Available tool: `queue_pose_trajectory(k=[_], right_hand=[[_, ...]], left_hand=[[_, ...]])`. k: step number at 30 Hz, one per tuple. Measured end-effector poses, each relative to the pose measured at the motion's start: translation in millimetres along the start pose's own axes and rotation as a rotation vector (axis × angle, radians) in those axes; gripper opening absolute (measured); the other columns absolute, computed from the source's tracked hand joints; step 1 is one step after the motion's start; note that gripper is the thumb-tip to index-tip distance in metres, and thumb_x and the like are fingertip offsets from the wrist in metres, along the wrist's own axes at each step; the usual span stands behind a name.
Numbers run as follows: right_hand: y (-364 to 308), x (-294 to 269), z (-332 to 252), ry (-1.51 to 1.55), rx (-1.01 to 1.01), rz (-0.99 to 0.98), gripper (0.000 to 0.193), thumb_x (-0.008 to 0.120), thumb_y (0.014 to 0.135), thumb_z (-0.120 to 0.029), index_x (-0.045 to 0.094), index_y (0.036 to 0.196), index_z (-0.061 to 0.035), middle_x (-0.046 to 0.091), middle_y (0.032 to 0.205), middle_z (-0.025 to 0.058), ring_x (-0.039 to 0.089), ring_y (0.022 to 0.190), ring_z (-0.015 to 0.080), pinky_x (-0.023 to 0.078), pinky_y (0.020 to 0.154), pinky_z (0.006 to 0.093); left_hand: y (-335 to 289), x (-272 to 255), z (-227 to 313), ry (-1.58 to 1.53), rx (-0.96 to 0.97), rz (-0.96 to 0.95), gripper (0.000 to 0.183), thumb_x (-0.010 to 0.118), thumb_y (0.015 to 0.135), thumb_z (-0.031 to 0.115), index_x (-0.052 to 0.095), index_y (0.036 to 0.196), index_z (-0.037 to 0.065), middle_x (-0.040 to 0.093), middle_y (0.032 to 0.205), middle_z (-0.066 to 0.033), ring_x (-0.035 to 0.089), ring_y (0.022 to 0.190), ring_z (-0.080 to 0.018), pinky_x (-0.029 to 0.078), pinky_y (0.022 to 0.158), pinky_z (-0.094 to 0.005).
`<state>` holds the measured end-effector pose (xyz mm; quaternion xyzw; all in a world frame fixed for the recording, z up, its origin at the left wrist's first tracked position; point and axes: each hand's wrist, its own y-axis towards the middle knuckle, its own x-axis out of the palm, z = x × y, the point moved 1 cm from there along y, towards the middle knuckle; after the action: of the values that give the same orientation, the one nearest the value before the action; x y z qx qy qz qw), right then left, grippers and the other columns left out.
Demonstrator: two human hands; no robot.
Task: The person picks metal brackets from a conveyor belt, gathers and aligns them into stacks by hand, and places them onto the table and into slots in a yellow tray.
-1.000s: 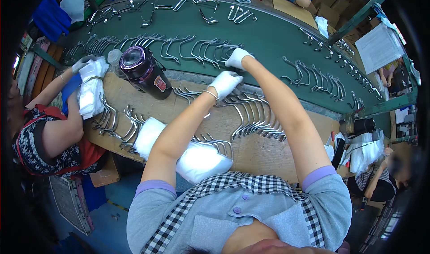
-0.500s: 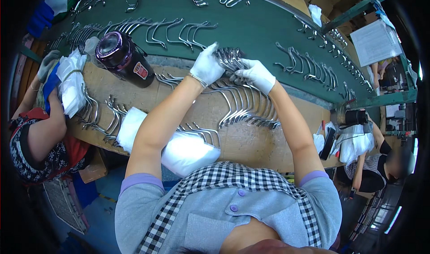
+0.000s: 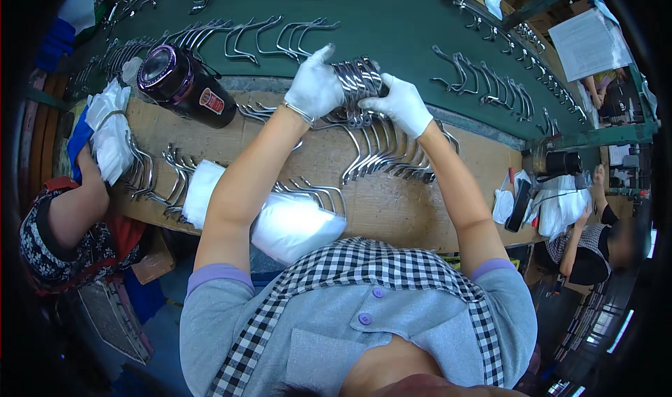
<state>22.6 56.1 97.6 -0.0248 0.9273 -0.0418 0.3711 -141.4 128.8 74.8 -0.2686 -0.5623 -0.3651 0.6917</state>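
Between my two hands, above the far edge of the cardboard, is a stack of curved chrome wrenches (image 3: 358, 82). My left hand (image 3: 315, 87), in a white glove, closes on the stack's left side with its thumb pointing up. My right hand (image 3: 402, 106), gloved alike, grips the right side, its thumb across the front. Some of the fingers are hidden behind the metal. Just below the hands, a row of similar curved wrenches (image 3: 378, 152) lies overlapping on the cardboard-covered bench (image 3: 399, 215). Left of my left hand stands a dark purple-black flask (image 3: 183, 89).
Beyond the bench runs a green belt (image 3: 381, 33) carrying rows of curved wrenches (image 3: 483, 85). White plastic bags (image 3: 297, 229) lie by my left forearm, over more wrenches. Co-workers sit at left and right. A black-handled tool (image 3: 518, 204) and white bags (image 3: 563, 204) lie at right.
The stack has turned more upright and spread, showing its shafts side by side. My left hand has shifted slightly left, and my right thumb now lies across the front. The left co-worker's gloved hand has left view.
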Motion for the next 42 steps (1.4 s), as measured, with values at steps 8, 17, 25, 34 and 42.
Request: queue_pose_trajectory(k=[8, 17, 25, 34, 42], right_hand=[[-2.1, -1.3, 6.7, 0.464, 0.016, -0.199, 0.029, 0.064, 0.082, -0.009, 0.062, 0.109, 0.0008, 0.066, 0.099, 0.0051, 0.061, 0.093, 0.0149, 0.049, 0.082, 0.0288], [-17.6, 19.2, 30.2, 1.237, 0.353, -0.416, 0.039, 0.047, 0.088, 0.003, 0.044, 0.127, 0.0009, 0.056, 0.120, 0.0131, 0.058, 0.108, 0.0275, 0.049, 0.093, 0.0422], [-22.2, 38.4, 29.8, 1.488, 0.310, -0.512, 0.082, 0.048, 0.082, -0.065, 0.042, 0.129, 0.0020, 0.055, 0.122, 0.0188, 0.053, 0.114, 0.0316, 0.041, 0.100, 0.0441], [-1.1, 40.8, 9.0, 1.734, 0.235, -0.530, 0.047, 0.036, 0.096, -0.031, 0.037, 0.130, 0.0011, 0.045, 0.130, 0.0185, 0.046, 0.120, 0.0332, 0.034, 0.106, 0.0476], [-8.4, 40.7, -1.7, 1.757, 0.516, -0.238, 0.041, 0.030, 0.097, -0.021, 0.037, 0.130, 0.0024, 0.044, 0.129, 0.0227, 0.046, 0.119, 0.0370, 0.034, 0.105, 0.0513]], left_hand=[[3.9, 1.8, 0.1, -0.116, 0.010, 0.088, 0.060, 0.026, 0.098, 0.040, 0.028, 0.135, -0.007, 0.039, 0.134, -0.0288, 0.039, 0.127, -0.0386, 0.028, 0.109, -0.0485], [-0.5, 10.4, 4.6, 0.030, 0.055, 0.017, 0.054, 0.040, 0.095, 0.030, 0.035, 0.129, -0.012, 0.045, 0.130, -0.0265, 0.046, 0.122, -0.0362, 0.035, 0.105, -0.0471], [-8.9, 29.3, -8.5, 0.844, 0.182, 0.069, 0.043, 0.061, 0.082, 0.004, 0.052, 0.124, -0.002, 0.061, 0.116, -0.0108, 0.061, 0.102, -0.0202, 0.049, 0.092, -0.0330], [-9.9, 36.8, -27.5, 1.027, 0.117, 0.183, 0.034, 0.067, 0.078, 0.003, 0.060, 0.112, -0.001, 0.064, 0.108, -0.0093, 0.063, 0.097, -0.0166, 0.052, 0.083, -0.0296], [-10.2, 35.1, -33.4, 0.953, 0.141, 0.309, 0.025, 0.070, 0.079, 0.008, 0.064, 0.102, 0.001, 0.067, 0.094, -0.0056, 0.063, 0.082, -0.0120, 0.053, 0.077, -0.0276]])
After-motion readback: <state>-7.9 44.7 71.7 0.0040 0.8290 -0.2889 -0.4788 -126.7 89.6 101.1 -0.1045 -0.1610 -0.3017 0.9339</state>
